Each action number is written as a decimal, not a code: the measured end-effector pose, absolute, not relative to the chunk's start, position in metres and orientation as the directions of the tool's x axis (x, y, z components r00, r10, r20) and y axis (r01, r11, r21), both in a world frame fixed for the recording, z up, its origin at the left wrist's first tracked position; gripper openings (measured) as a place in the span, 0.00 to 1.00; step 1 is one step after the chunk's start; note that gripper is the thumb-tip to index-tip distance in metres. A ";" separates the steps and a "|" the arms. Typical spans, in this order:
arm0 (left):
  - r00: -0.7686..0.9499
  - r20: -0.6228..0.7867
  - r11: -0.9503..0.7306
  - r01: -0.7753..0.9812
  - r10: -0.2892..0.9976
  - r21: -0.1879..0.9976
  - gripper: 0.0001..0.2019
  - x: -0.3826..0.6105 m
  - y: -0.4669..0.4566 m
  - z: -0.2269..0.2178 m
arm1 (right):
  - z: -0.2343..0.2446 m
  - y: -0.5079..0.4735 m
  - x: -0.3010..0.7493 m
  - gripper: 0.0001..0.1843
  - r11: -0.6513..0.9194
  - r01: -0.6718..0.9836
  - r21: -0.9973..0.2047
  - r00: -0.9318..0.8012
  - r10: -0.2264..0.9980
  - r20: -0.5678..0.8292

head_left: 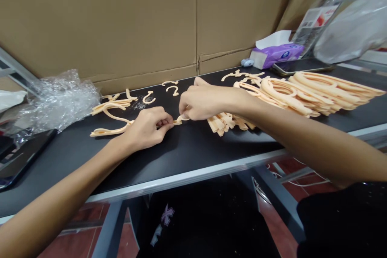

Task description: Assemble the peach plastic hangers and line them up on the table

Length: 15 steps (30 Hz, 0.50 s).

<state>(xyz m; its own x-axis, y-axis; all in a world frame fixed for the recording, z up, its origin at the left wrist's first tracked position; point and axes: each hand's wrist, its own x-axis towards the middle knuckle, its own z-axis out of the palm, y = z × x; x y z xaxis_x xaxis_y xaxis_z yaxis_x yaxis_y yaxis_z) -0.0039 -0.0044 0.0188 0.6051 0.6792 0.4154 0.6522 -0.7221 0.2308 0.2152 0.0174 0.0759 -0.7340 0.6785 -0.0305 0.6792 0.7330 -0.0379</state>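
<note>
My left hand [148,128] is closed over a peach-coloured plastic hanger [110,131], whose curved arm sticks out to the left on the black tabletop. Thumb and fingertips of that hand pinch a narrow end of it. Close by on the right, my right hand [199,100] is closed, fingers pointing down, on a small peach hanger hook [183,118] that meets the narrow end. The fingers partly hide this joint. Loose hanger hooks [148,97] lie behind my hands, and a few straight hanger pieces [111,105] lie beyond my left hand.
A stack of peach hangers [302,92] fills the right side, under and beyond my right forearm. Behind it are a phone [302,66] and a purple tissue pack [276,54]. Crumpled clear plastic [60,98] and a dark tablet-like device [27,159] lie left. Cardboard [136,20] stands behind.
</note>
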 end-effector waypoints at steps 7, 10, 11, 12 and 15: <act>0.618 0.423 -0.736 0.644 0.663 0.212 0.06 -0.005 -0.004 0.018 | 0.074 0.014 0.212 0.12 0.743 0.669 0.030 -0.743 0.669 -0.005; 0.623 0.435 -0.743 0.640 0.650 0.194 0.06 -0.005 -0.005 0.017 | 0.075 0.008 0.211 0.12 0.742 0.669 0.044 -0.743 0.670 -0.009; 0.627 0.435 -0.747 0.637 0.646 0.191 0.06 -0.004 -0.005 0.016 | 0.075 0.005 0.210 0.12 0.733 0.677 0.056 -0.734 0.679 -0.014; 0.633 0.437 -0.753 0.631 0.639 0.188 0.07 -0.004 -0.005 0.016 | 0.075 0.004 0.210 0.12 0.723 0.686 0.077 -0.725 0.689 -0.018; 0.645 0.444 -0.768 0.614 0.621 0.181 0.07 -0.004 -0.004 0.016 | 0.072 0.000 0.208 0.14 0.707 0.689 0.157 -0.717 0.697 0.010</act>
